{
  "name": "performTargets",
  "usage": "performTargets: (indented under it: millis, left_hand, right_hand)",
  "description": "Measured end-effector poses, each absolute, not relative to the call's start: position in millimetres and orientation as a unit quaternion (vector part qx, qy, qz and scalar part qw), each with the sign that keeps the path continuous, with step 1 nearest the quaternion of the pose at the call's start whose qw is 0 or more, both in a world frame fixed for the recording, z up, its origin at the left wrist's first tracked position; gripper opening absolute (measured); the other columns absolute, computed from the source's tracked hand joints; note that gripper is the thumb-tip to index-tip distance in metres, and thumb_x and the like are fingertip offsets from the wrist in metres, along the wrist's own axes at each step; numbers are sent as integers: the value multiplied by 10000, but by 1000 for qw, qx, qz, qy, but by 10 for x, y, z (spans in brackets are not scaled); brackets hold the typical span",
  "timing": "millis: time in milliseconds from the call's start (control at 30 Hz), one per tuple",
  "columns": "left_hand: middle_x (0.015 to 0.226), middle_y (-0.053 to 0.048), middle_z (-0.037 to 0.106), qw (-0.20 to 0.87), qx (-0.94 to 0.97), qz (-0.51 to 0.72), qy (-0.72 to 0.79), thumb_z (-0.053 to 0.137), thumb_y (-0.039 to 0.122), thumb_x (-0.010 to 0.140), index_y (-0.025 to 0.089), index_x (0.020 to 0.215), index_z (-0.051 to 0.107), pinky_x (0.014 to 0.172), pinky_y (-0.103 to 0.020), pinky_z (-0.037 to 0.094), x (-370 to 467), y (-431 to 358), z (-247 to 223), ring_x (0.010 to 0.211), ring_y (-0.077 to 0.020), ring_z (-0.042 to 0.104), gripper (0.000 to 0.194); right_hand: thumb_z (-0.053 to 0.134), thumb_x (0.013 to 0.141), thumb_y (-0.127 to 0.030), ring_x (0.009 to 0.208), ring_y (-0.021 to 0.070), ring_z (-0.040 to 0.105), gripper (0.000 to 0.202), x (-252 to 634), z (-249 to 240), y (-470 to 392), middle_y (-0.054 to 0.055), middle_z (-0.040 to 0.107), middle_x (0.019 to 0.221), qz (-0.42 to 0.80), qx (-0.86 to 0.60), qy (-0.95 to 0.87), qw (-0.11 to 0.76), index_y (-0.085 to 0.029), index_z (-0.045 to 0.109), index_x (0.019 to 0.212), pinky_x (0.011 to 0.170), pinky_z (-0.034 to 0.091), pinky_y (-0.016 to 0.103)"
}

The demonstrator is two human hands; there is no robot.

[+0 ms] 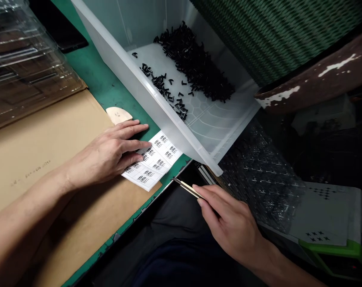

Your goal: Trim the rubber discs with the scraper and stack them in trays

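Left hand (107, 153) on label sheet (156, 160), repeated Chinese characters (171, 152).

- On the white label sheet (156, 161) I see one group of Chinese characters repeated in black print, apparently 修模后.
- On the brown cardboard (55, 131) I find a faint line of writing (31, 173), too small to read.

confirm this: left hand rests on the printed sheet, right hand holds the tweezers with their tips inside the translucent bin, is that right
Not quite: the head view shows the tips of the tweezers outside the translucent bin, by the edge of the green tabletop. The left hand rests on the printed sheet, and the right hand holds the tweezers.
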State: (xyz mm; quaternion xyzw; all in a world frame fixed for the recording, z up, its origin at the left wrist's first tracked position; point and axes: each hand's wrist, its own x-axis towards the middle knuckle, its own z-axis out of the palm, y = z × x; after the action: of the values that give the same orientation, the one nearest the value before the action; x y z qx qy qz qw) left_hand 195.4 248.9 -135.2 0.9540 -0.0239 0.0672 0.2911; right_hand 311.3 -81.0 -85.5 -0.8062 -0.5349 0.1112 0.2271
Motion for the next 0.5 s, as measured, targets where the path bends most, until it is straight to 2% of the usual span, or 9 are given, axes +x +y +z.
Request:
performTargets:
  millis: [167, 300, 433, 500]
  left_hand:
    - [1603, -113, 519, 274, 959, 67, -27, 551, 434, 1038, 235, 1355, 713, 1244, -545, 396, 1923, 2467, -1338, 1525, -323, 415, 408]
    - [1599, -98, 522, 250, 965, 75, -14, 557, 394, 1040, 263, 1326, 729, 1224, -545, 429, 1880, 2398, -1311, 1515, -318, 431, 359]
    - [1498, -105, 605, 227, 969, 95, -2, 569, 344, 1033, 270, 1255, 765, 1203, -554, 453, 1808, 2292, -1282, 1494, -321, 450, 306]
    - [1459, -125, 630, 219, 971, 99, 11, 582, 356, 1028, 252, 1290, 747, 1201, -561, 453, 1761, 2250, -1273, 1475, -331, 469, 327]
  right_hand:
    - [538, 1011, -69, 972, 180, 718, 366, 3146, -924, -776, 79, 723, 1064, 110, -804, -497, 306, -196, 641, 1338, 815, 631, 299]
    - [534, 1011, -89, 1023, 200, 726, 334, 3143, -964, -616, 87, 732, 1100, 96, -797, -492, 337, -202, 650, 1303, 878, 634, 323]
    - [552, 1008, -95, 1051, 204, 737, 328, 3162, -993, -465, 97, 741, 1144, 69, -783, -505, 356, -197, 658, 1302, 909, 638, 319]
    - [550, 1012, -96, 1082, 210, 733, 335, 3172, -1003, -409, 104, 742, 1175, 69, -776, -515, 357, -193, 659, 1313, 937, 633, 334]
